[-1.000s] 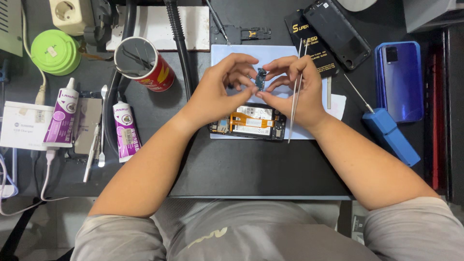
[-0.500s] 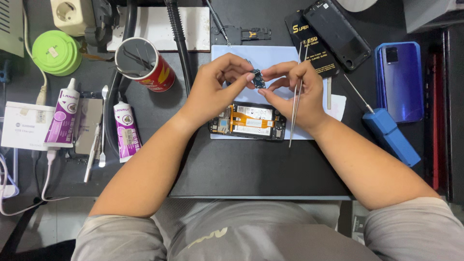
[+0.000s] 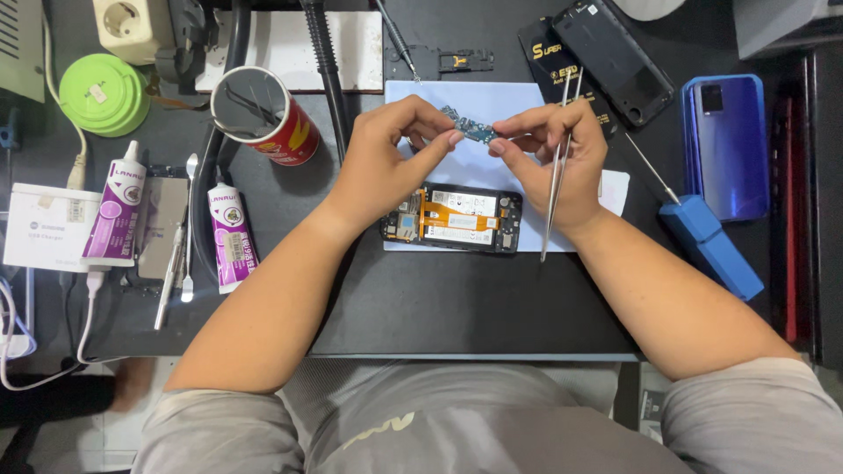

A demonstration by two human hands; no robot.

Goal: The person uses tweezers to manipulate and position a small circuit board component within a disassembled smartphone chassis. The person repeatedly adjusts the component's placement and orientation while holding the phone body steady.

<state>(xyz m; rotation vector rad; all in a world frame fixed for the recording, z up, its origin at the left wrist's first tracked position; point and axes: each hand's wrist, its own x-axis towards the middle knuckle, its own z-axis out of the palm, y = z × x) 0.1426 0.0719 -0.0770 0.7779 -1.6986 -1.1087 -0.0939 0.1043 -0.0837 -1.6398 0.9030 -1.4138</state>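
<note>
Both hands are up off the bench, meeting over the work: the left hand (image 3: 386, 162) pinches one end of a small circuit board (image 3: 470, 128) between thumb and fingertips, and the right hand (image 3: 558, 158) nips the other end, fingers closed tight on it. The right hand also has a pair of metal tweezers (image 3: 557, 184) tucked along its palm, tips pointing down toward the person. The little board lies long axis side to side, strung between the two sets of fingertips, about level, neither hand clearly nearer than the other. Straight beneath it, toward the person, lies the opened phone (image 3: 452, 217) with its orange flex showing, also lying sideways, resting on a pale blue mat (image 3: 492, 96). Further out on the right sit a blue-handled screwdriver (image 3: 707, 241) and a blue phone back cover (image 3: 727, 145); a dark phone back (image 3: 615, 57) lies up top. Out to the left, a red cup (image 3: 263, 114), two purple-and-white glue tubes (image 3: 228, 237), and a green round container (image 3: 105, 92) near the bench edge.
</note>
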